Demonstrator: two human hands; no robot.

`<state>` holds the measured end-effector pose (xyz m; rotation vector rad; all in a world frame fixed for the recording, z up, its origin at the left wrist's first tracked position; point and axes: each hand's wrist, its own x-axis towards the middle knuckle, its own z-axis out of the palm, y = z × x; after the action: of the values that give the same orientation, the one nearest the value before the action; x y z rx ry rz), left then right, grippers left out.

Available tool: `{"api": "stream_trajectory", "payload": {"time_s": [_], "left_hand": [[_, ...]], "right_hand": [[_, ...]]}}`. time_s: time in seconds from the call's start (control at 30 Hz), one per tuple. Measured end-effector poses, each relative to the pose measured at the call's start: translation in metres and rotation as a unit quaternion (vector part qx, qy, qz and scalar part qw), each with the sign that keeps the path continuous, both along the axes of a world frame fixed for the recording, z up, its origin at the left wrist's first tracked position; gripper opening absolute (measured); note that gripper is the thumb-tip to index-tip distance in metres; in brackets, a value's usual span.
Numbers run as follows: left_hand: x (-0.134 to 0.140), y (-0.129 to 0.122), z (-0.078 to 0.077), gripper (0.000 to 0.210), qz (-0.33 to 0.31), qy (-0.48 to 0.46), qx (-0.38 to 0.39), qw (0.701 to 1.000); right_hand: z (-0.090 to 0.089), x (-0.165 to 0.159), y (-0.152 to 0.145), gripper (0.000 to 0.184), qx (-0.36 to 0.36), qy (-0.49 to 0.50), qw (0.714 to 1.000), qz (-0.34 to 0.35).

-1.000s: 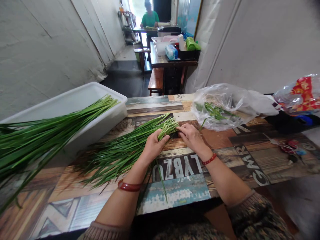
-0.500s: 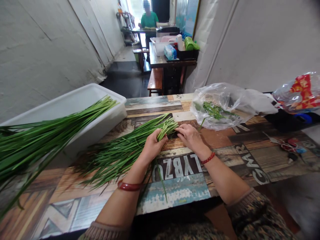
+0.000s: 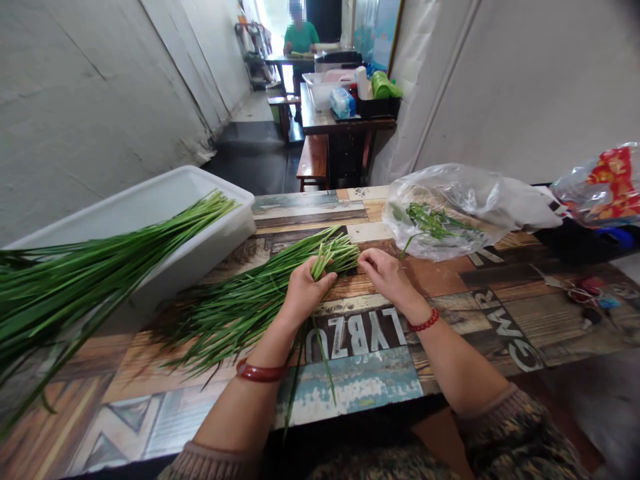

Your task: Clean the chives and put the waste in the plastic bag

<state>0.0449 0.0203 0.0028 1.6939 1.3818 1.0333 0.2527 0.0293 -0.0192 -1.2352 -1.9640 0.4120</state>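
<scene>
My left hand (image 3: pixel 306 290) is closed around a small bunch of garlic chives (image 3: pixel 326 259), its pale stem ends poking up past the thumb. Beneath and beside it, a larger pile of garlic chives (image 3: pixel 240 303) lies on the table, dark leaves to the left and cut ends to the right. At those cut ends my right hand (image 3: pixel 385 270) is pinched, thumb against fingers; whatever sits between the fingertips is too small to make out. A few loose leaves (image 3: pixel 327 370) hang down below my left hand toward the table's near edge.
To the left, a white plastic bin (image 3: pixel 230 230) holds more long chives, some trailing over its side. A clear plastic bag (image 3: pixel 450 183) with green scraps lies at right. Keys (image 3: pixel 590 297) rest further right. Beyond stand another table (image 3: pixel 320 123), a stool (image 3: pixel 313 157) and a seated person (image 3: pixel 301 39).
My right hand has shifted slightly to the right, off the stems toward their tips, its fingers drawn into a tighter pinch. The left hand keeps its hold, almost still.
</scene>
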Motion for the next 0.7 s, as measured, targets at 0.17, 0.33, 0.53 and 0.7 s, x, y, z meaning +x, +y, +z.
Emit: {"api": "stream_trajectory", "payload": {"time_s": [0.17, 0.33, 0.53, 0.7], "left_hand": [[-0.003, 0.003, -0.002, 0.017, -0.005, 0.058, 0.046, 0.997], [-0.004, 0.003, -0.002, 0.012, -0.011, 0.050, 0.049, 0.997], [-0.001, -0.001, -0.005, 0.027, -0.075, 0.004, -0.023, 0.997], [-0.001, -0.002, -0.002, 0.029, -0.036, 0.007, 0.005, 0.999]], "right_hand": [[-0.002, 0.000, 0.001, 0.018, -0.047, 0.062, 0.997, 0.010], [-0.008, 0.005, 0.005, 0.016, 0.018, -0.078, 0.997, 0.013], [-0.004, 0.002, 0.003, 0.009, 0.020, -0.161, 0.987, -0.010], [0.007, -0.002, -0.003, 0.014, 0.009, -0.012, 1.000, 0.024]]}}
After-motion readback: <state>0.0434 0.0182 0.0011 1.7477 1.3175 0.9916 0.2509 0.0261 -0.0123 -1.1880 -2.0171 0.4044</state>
